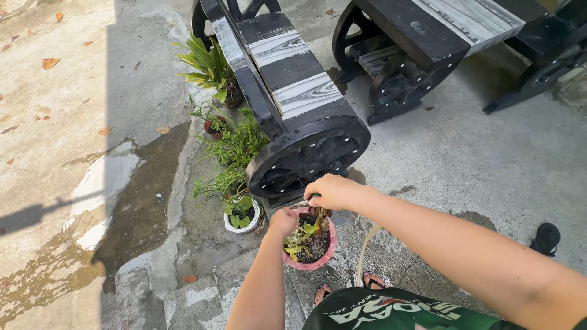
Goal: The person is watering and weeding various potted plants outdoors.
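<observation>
My left hand [284,220] grips the near-left rim of a pink flower pot [318,258] and holds it above the concrete floor. The pot holds dark soil and a small plant [301,235] with yellow-green leaves. My right hand [330,190] is over the pot's far edge, fingers closed on something dark and thin at the top of the plant; I cannot tell what it is. Both my forearms reach in from the lower right.
A black bench [287,79] with wagon-wheel ends stands just beyond the pot, a matching table [428,36] behind it. Several potted plants line the bench's left side, including a white pot [241,223]. A hose [365,250] hangs near my feet. Wet patches darken the concrete at left.
</observation>
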